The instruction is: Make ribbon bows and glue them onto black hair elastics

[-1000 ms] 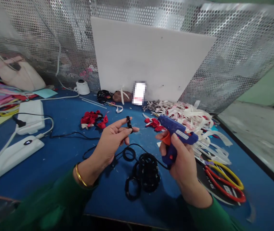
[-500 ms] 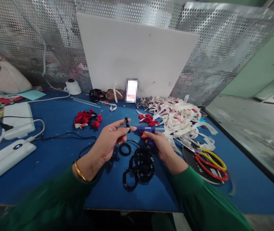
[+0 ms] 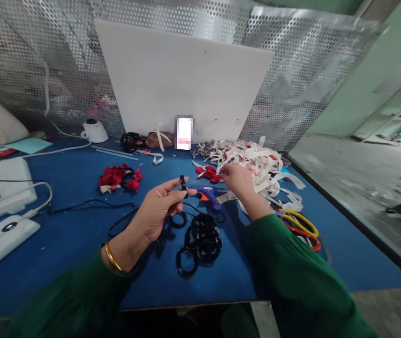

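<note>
My left hand [image 3: 160,209] is closed, pinching a black hair tie [image 3: 182,182] upright between thumb and fingers. Beyond it, to the right, my right hand [image 3: 238,182] has its fingertips drawn together at the right end of some red ribbon bows [image 3: 207,172]; whether one is gripped is hidden. A blue glue gun [image 3: 211,196] with an orange trigger lies between the hands, its nozzle close to the left fingertips. Below it sits a heap of black hair ties [image 3: 203,237], with a single black ring [image 3: 179,219] beside the left hand.
Cream ribbon pieces [image 3: 256,162] are piled at the back right, near red-and-yellow-handled scissors [image 3: 300,225]. More red bows with black ties [image 3: 116,178] lie left. A black cord [image 3: 91,203] crosses toward a white power bank [image 3: 8,244]. A white board [image 3: 186,80] stands behind.
My right hand has let go of the glue gun, which now lies on the table, and has moved forward to the red bows. My left hand still holds the hair tie.
</note>
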Demonstrator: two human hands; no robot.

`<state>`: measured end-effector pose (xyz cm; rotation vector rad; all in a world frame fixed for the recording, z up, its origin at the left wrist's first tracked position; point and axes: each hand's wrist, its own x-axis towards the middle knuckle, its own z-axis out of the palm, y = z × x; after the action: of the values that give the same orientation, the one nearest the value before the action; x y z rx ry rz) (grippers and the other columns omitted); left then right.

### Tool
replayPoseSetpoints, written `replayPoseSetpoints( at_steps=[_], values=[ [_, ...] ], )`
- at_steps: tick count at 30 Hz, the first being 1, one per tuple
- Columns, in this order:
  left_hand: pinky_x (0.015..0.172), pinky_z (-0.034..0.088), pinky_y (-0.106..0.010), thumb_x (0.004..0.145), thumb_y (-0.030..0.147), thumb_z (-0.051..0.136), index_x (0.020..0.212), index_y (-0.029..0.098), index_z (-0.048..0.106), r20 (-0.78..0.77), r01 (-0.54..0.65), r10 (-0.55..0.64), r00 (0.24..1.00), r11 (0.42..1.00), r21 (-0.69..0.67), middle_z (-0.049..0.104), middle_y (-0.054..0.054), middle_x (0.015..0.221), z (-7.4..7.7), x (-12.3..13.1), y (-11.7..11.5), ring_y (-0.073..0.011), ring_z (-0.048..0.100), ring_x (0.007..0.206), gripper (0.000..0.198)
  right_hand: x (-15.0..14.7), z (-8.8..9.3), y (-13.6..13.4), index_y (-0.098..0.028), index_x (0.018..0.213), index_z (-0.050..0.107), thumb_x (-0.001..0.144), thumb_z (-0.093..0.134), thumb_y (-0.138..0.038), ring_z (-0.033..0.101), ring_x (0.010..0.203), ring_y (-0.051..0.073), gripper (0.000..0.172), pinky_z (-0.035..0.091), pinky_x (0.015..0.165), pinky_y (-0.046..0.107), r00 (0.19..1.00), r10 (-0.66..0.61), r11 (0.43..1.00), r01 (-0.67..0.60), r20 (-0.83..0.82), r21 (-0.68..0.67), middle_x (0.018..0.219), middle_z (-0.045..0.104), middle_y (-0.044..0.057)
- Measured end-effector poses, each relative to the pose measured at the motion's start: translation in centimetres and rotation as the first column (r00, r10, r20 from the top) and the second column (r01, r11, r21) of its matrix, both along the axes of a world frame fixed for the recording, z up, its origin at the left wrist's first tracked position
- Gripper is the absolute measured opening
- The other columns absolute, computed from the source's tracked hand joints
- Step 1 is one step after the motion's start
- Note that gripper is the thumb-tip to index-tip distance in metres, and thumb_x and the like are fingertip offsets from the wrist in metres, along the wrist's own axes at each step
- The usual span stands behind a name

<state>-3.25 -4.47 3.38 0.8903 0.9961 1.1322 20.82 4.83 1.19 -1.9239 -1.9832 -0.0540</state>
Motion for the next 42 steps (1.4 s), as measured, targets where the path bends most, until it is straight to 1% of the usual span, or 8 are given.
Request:
replayPoseSetpoints(
  at_steps=[5,10,17,24,27,30,34,42],
  values=[
    [0.043,0.032,-0.018,0.075,0.022,0.08,0.119,0.014,0.07,0.004,-0.014,0.014,1.0,1.0,-0.004,0.078,-0.013,0.101,0.0,0.0,0.1,-0.003,0.047,0.047,0.046,-0.5,-2.0,2.9,-0.022,0.104,0.076,0.084,0.056,-0.011,0.062,0.103,0.024,0.03,0.034,0.088,0.035,0.978,0.147,0.989,-0.145,0.148,-0.026,0.109,0.074,0.01],
    [0.042,0.031,-0.018,0.075,0.022,0.08,0.118,0.015,0.071,0.018,0.006,-0.005,1.0,1.0,-0.02,0.078,-0.013,0.101,-0.1,0.1,0.0,-0.003,0.047,0.048,0.044,0.0,-3.1,2.8,-0.017,0.109,0.072,0.09,0.055,-0.018,0.058,0.105,0.025,0.025,0.028,0.095,0.037,0.94,0.263,0.964,-0.266,0.218,-0.016,0.11,0.07,0.013],
    [0.044,0.031,-0.016,0.078,0.023,0.079,0.121,0.015,0.069,0.003,0.022,-0.022,1.0,1.0,-0.018,0.077,-0.014,0.104,-0.1,0.2,0.0,-0.0023,0.047,0.049,0.045,0.3,-3.7,2.8,-0.015,0.099,0.073,0.096,0.047,-0.018,0.058,0.098,0.024,0.027,0.023,0.098,0.04,0.891,0.312,0.943,-0.332,0.33,0.004,0.099,0.071,0.014],
    [0.043,0.031,-0.017,0.076,0.022,0.08,0.121,0.015,0.069,0.004,0.013,-0.012,1.0,1.0,-0.023,0.077,-0.013,0.103,0.0,0.2,-0.2,-0.0024,0.047,0.048,0.047,-0.3,-4.1,2.4,-0.018,0.098,0.071,0.097,0.047,-0.028,0.063,0.096,0.023,0.026,0.031,0.09,0.037,0.974,0.171,0.982,-0.18,0.149,0.052,0.1,0.074,0.01],
    [0.043,0.03,-0.017,0.076,0.023,0.08,0.121,0.015,0.069,0.008,0.024,-0.024,1.0,1.0,-0.019,0.077,-0.013,0.102,0.0,0.2,-0.2,-0.0027,0.048,0.048,0.047,-1.0,-4.4,2.6,-0.02,0.095,0.071,0.094,0.054,-0.041,0.065,0.097,0.025,0.027,0.035,0.084,0.036,0.998,0.048,0.999,-0.047,0.047,-0.01,0.097,0.075,0.009],
    [0.043,0.031,-0.017,0.076,0.022,0.079,0.121,0.014,0.069,0.002,0.029,-0.029,1.0,0.999,-0.021,0.077,-0.014,0.102,0.0,0.3,-0.2,-0.0028,0.048,0.048,0.047,-1.5,-4.6,2.8,-0.021,0.093,0.07,0.09,0.057,-0.039,0.066,0.1,0.025,0.022,0.037,0.085,0.036,0.999,-0.04,0.996,0.041,0.006,-0.078,0.097,0.075,0.008],
    [0.044,0.031,-0.016,0.077,0.022,0.078,0.121,0.014,0.069,0.002,0.033,-0.033,0.999,0.999,-0.013,0.077,-0.014,0.103,-0.1,0.3,-0.1,-0.0026,0.048,0.048,0.046,-1.5,-4.8,2.9,-0.021,0.091,0.07,0.089,0.052,-0.026,0.067,0.099,0.025,0.019,0.038,0.085,0.036,0.997,-0.073,0.992,0.073,0.0,-0.101,0.101,0.076,0.008],
    [0.044,0.03,-0.017,0.076,0.022,0.079,0.12,0.014,0.069,0.009,0.033,-0.033,0.999,0.999,-0.018,0.077,-0.014,0.102,0.1,0.3,-0.2,-0.0026,0.048,0.047,0.046,-1.6,-4.5,2.6,-0.018,0.094,0.069,0.084,0.058,-0.033,0.067,0.102,0.029,0.021,0.04,0.087,0.039,0.997,-0.074,0.991,0.075,0.02,-0.108,0.101,0.075,0.012]
  ],
)
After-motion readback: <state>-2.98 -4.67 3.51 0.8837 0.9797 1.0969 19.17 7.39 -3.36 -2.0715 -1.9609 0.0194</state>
